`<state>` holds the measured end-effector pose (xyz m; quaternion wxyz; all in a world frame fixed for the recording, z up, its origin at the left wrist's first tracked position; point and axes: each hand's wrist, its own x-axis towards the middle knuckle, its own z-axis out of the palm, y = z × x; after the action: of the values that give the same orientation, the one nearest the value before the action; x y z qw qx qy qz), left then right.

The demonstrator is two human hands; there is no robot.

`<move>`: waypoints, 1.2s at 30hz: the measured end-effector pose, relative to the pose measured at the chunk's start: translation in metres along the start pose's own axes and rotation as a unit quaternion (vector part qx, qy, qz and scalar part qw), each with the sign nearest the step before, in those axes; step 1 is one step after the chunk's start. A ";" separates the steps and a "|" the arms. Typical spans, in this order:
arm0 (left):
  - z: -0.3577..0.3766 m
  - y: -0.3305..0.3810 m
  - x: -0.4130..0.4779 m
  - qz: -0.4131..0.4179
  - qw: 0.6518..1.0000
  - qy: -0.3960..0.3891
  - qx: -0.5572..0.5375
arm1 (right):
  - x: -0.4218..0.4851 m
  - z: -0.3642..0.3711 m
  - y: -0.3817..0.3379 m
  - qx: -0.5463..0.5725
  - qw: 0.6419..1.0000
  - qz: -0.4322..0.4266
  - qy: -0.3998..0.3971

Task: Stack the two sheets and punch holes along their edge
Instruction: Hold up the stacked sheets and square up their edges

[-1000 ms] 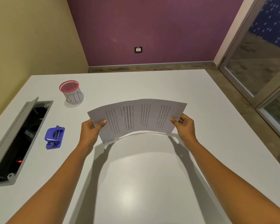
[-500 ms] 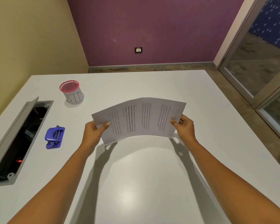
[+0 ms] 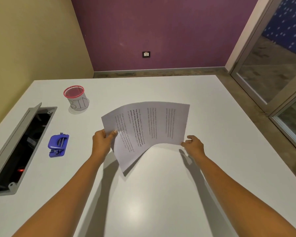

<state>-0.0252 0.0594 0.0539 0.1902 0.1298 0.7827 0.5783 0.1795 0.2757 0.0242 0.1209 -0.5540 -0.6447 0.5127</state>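
Observation:
Two stacked printed sheets [image 3: 149, 127] arch in the air above the white table [image 3: 161, 199], text running sideways. My left hand [image 3: 101, 142] pinches their left edge, thumb on top. My right hand [image 3: 194, 146] has curled fingers at the sheets' lower right corner, and its fingertips seem to pinch that corner. The sheets' near left corner hangs down close to the tabletop. A blue hole punch [image 3: 58, 145] lies on the table to the left of my left hand, untouched.
A mesh cup with a red rim [image 3: 76, 100], labelled BIN, stands at the back left. An open grey cable hatch [image 3: 20, 147] is sunk into the table's left side. A glass door [image 3: 280, 82] is off to the right.
The sheets have swung and tilted, their near left corner dropping toward the table. My right hand slid from the middle of the right edge down to the lower right corner. My left hand moved right.

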 end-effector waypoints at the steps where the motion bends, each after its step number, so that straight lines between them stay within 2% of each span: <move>1: 0.001 -0.001 -0.001 -0.005 1.000 0.008 -0.002 | 0.000 0.001 0.002 -0.004 1.000 0.008 0.002; 4: 0.005 -0.002 -0.004 -0.028 0.999 0.024 -0.030 | -0.002 0.005 0.004 -0.043 0.999 0.012 -0.020; 7: 0.013 -0.003 -0.010 -0.050 0.996 0.041 -0.067 | -0.008 0.014 0.003 -0.038 0.996 0.007 -0.076; 10: 0.019 -0.002 -0.016 -0.074 0.989 0.057 -0.113 | -0.020 0.027 -0.006 0.043 0.985 0.055 -0.158; 14: 0.026 -0.002 -0.023 -0.106 0.979 0.055 -0.166 | -0.034 0.042 -0.019 0.183 0.949 0.103 -0.234; 17: 0.028 -0.003 -0.028 -0.115 0.971 0.037 -0.208 | -0.038 0.050 -0.029 0.309 0.923 0.095 -0.207; 19: 0.027 -0.004 -0.031 -0.112 0.970 0.023 -0.214 | -0.039 0.053 -0.035 0.341 0.924 0.079 -0.152; 22: 0.024 -0.009 -0.031 -0.122 0.971 0.013 -0.205 | -0.037 0.053 -0.038 0.316 0.942 0.046 -0.107; 25: 0.019 -0.011 -0.029 -0.127 0.973 0.025 -0.193 | -0.035 0.047 -0.040 0.276 0.956 -0.001 -0.101; 28: 0.006 -0.006 -0.023 -0.118 0.965 0.027 -0.232 | -0.033 0.038 -0.040 0.248 0.962 -0.027 -0.114; 30: -0.005 -0.003 -0.016 -0.120 0.962 -0.007 -0.246 | -0.032 0.032 -0.038 0.243 0.961 -0.038 -0.124; 36: -0.025 0.007 -0.001 -0.143 0.967 -0.161 -0.138 | -0.029 0.018 -0.034 0.214 0.962 -0.058 -0.161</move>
<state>-0.0358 0.0400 0.0672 0.4103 0.0799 0.6651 0.6188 0.1564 0.2471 0.0554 0.1608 -0.3871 -0.5622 0.7129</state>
